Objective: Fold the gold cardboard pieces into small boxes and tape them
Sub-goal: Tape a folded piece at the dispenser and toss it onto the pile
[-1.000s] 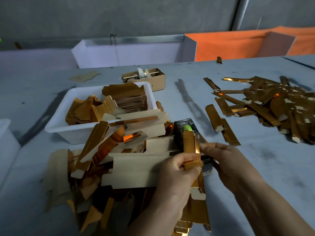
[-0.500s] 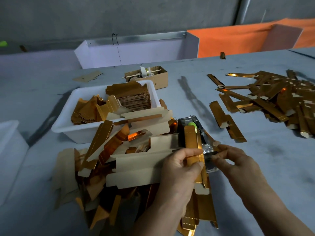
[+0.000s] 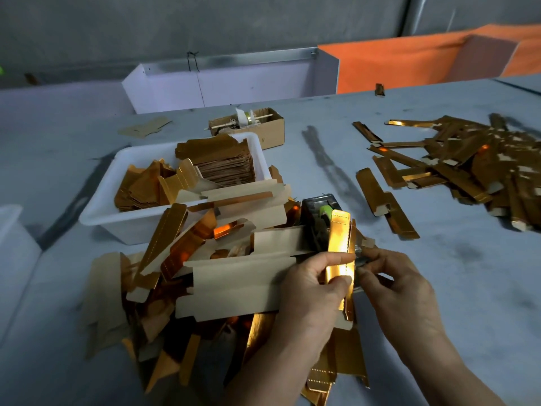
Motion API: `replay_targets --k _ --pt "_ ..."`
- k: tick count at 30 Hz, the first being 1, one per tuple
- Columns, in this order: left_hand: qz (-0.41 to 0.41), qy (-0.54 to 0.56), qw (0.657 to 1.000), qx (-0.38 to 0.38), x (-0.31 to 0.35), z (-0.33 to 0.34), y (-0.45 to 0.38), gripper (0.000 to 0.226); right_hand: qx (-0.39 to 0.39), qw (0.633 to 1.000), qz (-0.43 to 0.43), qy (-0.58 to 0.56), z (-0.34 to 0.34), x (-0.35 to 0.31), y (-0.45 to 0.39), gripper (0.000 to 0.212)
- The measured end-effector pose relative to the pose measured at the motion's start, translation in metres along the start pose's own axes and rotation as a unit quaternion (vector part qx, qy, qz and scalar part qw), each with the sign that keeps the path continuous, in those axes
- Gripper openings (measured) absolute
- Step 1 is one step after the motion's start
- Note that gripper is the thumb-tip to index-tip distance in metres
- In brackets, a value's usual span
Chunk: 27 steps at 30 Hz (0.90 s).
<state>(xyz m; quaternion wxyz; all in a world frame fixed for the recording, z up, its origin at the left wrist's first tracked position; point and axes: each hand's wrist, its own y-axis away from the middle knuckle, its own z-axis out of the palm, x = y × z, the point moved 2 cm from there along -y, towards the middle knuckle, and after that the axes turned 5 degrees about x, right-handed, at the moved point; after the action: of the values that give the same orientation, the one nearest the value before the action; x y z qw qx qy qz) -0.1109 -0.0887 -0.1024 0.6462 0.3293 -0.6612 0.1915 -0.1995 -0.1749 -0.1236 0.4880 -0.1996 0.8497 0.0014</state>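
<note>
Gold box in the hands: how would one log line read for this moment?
left hand grips gold box | right hand pinches tape | dispenser behind

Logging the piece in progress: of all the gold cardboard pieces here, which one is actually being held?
The narrow folded gold piece standing upright by the tape dispenser; the left hand grips it. All others lie loose in heaps or the white tub.

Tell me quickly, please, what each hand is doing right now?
Left hand: grips the folded gold box.
Right hand: fingers curled, pinching something small beside the box, apparently tape; hard to tell.

Both hands (image 3: 310,291) (image 3: 401,291) close, fingers (image 3: 336,259) curled.
</note>
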Motion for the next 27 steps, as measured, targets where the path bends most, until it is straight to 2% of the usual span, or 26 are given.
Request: replay_targets --k 3,7,9,11,13,16,21,23,25,27 --pt "0.004 -0.014 1.000 0.001 0.003 -0.001 0.000 0.034 -0.003 1.000 0.009 0.010 -0.004 -0.002 -0.001 0.021" --pt "0.001 -0.007 1.000 -0.002 0.009 -0.007 0.004 0.032 -0.017 0.992 0.068 -0.104 -0.029 -0.005 -0.001 0.015" --pt "-0.001 0.010 1.000 -0.008 0.013 -0.013 0.007 0.032 -0.072 0.979 0.088 -0.171 -0.042 -0.014 0.000 0.012" --pt "0.003 0.012 1.000 -0.021 0.019 -0.019 0.011 0.036 -0.163 0.960 0.083 -0.210 -0.049 -0.027 0.002 0.018" --pt "0.008 0.016 0.999 -0.031 0.025 -0.023 0.014 0.043 -0.231 0.948 0.066 -0.210 -0.053 -0.039 0.002 0.019" --pt "0.016 0.012 0.999 -0.032 0.031 -0.027 0.017 0.048 -0.275 0.944 0.027 -0.183 -0.055 -0.055 -0.002 0.018" --pt "0.024 0.010 0.999 -0.031 0.034 -0.030 0.021 0.050 -0.288 0.941 -0.028 -0.173 -0.053 -0.070 -0.002 0.020" --pt "0.028 0.001 0.999 -0.032 0.034 -0.030 0.022 0.048 -0.288 0.945 -0.042 -0.147 -0.049 -0.070 -0.002 0.030" --pt "0.033 -0.008 0.999 -0.032 0.034 -0.029 0.022 0.049 -0.269 0.956 -0.049 -0.103 -0.045 -0.067 -0.004 0.038" --pt "0.041 -0.019 0.999 -0.030 0.033 -0.029 0.021 0.051 -0.247 0.964 -0.032 -0.091 -0.043 -0.065 -0.005 0.035"
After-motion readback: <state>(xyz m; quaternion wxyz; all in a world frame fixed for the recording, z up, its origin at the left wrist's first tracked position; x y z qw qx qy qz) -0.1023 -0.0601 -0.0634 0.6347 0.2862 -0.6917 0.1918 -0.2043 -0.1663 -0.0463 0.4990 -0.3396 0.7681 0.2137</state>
